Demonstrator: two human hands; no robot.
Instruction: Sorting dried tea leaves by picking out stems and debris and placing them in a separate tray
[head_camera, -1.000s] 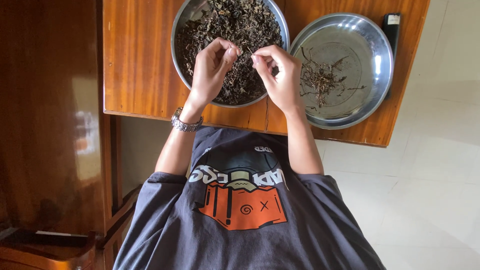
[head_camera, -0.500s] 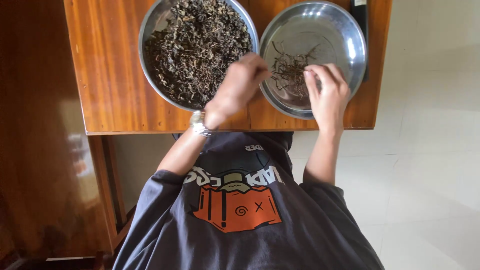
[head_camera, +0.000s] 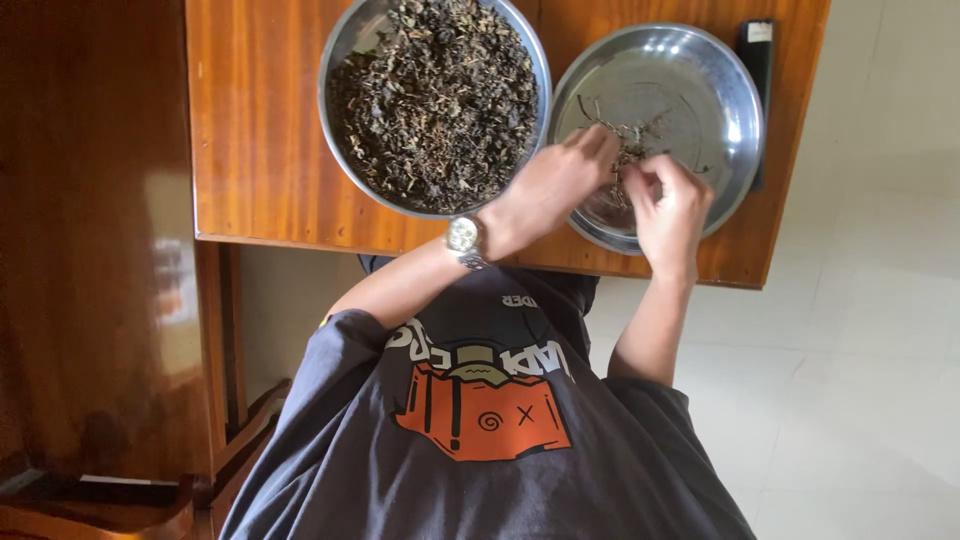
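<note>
- Desk (head_camera: 260, 150): carries two bowls side by side.
- Large bowl (head_camera: 340, 60): on the desk at 11 o'clock, heaped with dried leaves (head_camera: 435, 100).
- Smaller bowl (head_camera: 700, 80): at 1 o'clock, touching the large bowl's rim; a few stems (head_camera: 630, 135) lie inside.
- Flat device (head_camera: 757, 70): just beside the smaller bowl, at its 3 o'clock.
- Left hand (head_camera: 550, 185) and right hand (head_camera: 668, 205): over the smaller bowl's near rim, at 6 o'clock.
- Floor (head_camera: 860, 350): right of the desk.

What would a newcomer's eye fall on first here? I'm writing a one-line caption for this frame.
First, the big round steel bowl heaped with dark dried leaves at the wooden table's far middle. Next, both hands meeting over the shiny steel plate with a few stems to its right: the left hand, silver wristwatch on its wrist, beside the right hand.
</note>
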